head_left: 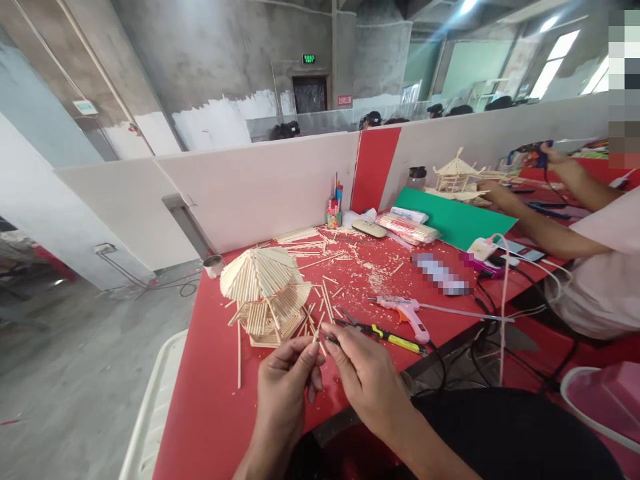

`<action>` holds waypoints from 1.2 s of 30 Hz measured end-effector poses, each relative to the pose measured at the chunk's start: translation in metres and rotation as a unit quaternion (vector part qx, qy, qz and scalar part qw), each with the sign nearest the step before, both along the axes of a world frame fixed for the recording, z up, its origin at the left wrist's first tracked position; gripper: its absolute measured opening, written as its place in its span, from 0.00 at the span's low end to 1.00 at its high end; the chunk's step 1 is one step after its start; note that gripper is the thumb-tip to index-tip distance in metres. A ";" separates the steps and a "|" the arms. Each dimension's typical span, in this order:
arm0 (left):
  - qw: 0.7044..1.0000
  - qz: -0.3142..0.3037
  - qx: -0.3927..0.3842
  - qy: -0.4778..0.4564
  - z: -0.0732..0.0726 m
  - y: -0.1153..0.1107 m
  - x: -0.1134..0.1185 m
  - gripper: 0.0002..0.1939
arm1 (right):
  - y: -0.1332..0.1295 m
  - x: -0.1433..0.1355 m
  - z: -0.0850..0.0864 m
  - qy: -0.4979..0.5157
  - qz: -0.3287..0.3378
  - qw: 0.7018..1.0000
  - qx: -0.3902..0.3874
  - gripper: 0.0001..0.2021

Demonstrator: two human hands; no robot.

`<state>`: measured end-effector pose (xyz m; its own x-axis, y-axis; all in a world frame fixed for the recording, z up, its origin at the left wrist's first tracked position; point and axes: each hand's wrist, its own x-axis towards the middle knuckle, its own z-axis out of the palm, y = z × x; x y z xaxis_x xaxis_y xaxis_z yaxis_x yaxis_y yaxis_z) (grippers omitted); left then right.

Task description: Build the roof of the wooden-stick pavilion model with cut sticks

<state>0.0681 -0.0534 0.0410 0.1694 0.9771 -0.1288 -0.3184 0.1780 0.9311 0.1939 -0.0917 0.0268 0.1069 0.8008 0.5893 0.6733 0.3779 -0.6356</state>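
Observation:
Low over the red table's front, my left hand [290, 377] pinches a short, thin wooden stick [316, 335] between thumb and fingertips. My right hand [367, 367] is closed close beside it, around a small dark object [331, 339] that its fingers mostly cover; its kind cannot be made out. Behind my left hand stands a small pavilion model [265, 293] built of wooden sticks, with a cone-shaped roof over a lower tier. Loose sticks [327, 300] lie between the model and my hands. Past my right hand rests a yellow and black utility knife [397, 339].
A pink glue gun [405, 313] with its cord lies at right. Packed sticks [407, 228], a green board [455, 219] and a pen holder [335, 212] stand farther back. A metal cup [213, 265] sits at the left edge. At far right, a co-worker's arm [535, 220] reaches toward another model.

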 end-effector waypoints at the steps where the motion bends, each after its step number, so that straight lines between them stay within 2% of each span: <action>1: 1.000 0.005 -0.006 -0.011 0.000 0.000 0.000 0.15 | -0.001 0.000 -0.002 -0.046 -0.023 0.998 0.025 0.16; 4: 1.000 0.010 -0.007 -0.025 0.002 0.000 0.001 0.15 | -0.002 0.001 -0.006 -0.144 -0.058 0.986 0.060 0.20; 7: 1.000 0.000 -0.004 -0.026 0.004 0.000 0.002 0.15 | 0.000 0.000 -0.007 -0.179 -0.078 0.977 0.089 0.21; 15: 0.999 -0.040 0.004 -0.026 0.000 0.000 0.001 0.16 | 0.004 -0.003 -0.009 -0.168 -0.086 0.975 0.119 0.23; 26: 0.996 0.016 0.081 0.034 -0.007 -0.003 0.001 0.14 | 0.003 -0.007 -0.010 -0.190 -0.110 0.968 0.124 0.22; 32: 0.995 0.004 0.087 0.049 -0.010 -0.003 -0.002 0.13 | 0.004 -0.013 -0.013 -0.182 -0.141 0.964 0.132 0.20; 36: 0.993 0.004 0.098 0.066 -0.010 -0.004 -0.004 0.12 | 0.005 -0.015 -0.013 -0.170 -0.129 0.967 0.139 0.22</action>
<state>0.0644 -0.0576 0.0311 0.1549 0.9870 0.0439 -0.1919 -0.0136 0.9813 0.1789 -0.0868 0.0136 0.0446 0.5787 0.8143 0.9202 0.2936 -0.2590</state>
